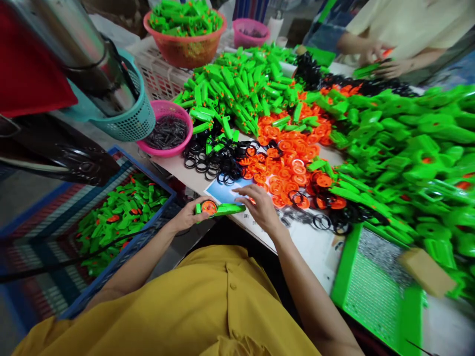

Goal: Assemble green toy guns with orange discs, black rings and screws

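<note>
My left hand (185, 216) is closed around one end of a green plastic toy part (226, 209), which has an orange wheel-like disc (209, 207) set in it. The part is held level just off the table's front edge. My right hand (261, 206) hovers by the part's other end, fingers apart, with no object visible in it. Just beyond the hands lie a heap of orange discs (285, 163) and a pile of black rings (211, 165). A blue printed sheet (224, 190) shows beneath them.
Green toy shells (408, 143) are heaped at right, more green parts (241, 89) behind. A green tray (378, 291) and tan block (426, 272) sit front right. A pink bowl (189, 129) holds dark pieces. A lined crate (168, 195) stands low left. Opposite, a co-worker's hands (386, 62) hold parts.
</note>
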`<state>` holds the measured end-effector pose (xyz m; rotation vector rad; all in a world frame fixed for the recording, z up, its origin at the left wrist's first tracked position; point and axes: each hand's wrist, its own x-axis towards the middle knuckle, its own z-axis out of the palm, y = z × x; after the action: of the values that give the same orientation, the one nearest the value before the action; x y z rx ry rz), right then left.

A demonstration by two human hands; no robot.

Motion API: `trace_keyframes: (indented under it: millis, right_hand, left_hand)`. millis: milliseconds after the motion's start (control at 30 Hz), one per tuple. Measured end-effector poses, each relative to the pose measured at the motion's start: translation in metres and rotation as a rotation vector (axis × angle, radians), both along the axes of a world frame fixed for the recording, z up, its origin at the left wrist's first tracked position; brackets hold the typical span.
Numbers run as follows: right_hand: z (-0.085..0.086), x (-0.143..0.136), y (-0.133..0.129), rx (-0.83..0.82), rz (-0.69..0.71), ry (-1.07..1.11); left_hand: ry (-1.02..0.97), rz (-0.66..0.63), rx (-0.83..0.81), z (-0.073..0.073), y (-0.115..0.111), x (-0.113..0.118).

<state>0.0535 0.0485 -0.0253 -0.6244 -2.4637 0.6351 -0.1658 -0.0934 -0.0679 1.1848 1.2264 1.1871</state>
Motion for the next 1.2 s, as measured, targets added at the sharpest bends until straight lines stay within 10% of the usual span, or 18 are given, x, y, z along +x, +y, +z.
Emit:
trace_keyframes:
  millis: [333, 600, 867, 1200]
  right_hand:
    - [-0.018, -0.068, 0.028, 0.200, -0.139, -0.502]
    - [-0.032, -0.030, 0.020, 0.210, -0.078, -0.117]
    - [-0.038, 0.024, -0.024, 0.207, -0.139, -0.174]
    - [-0.043, 0.022, -0.033, -0.057, -0.294, -0.071]
  left_hand:
    - [0.061, -0.011, -0.100, -0.006, -0.021, -0.007]
    - [0.068, -0.041, -0.110, -0.014, -0.022, -0.011]
    - [0.027, -0.122, -0.133, -0.011, -0.017, -0.006]
    - [0.023, -0.223, -0.176, -0.008, -0.020, -0.001]
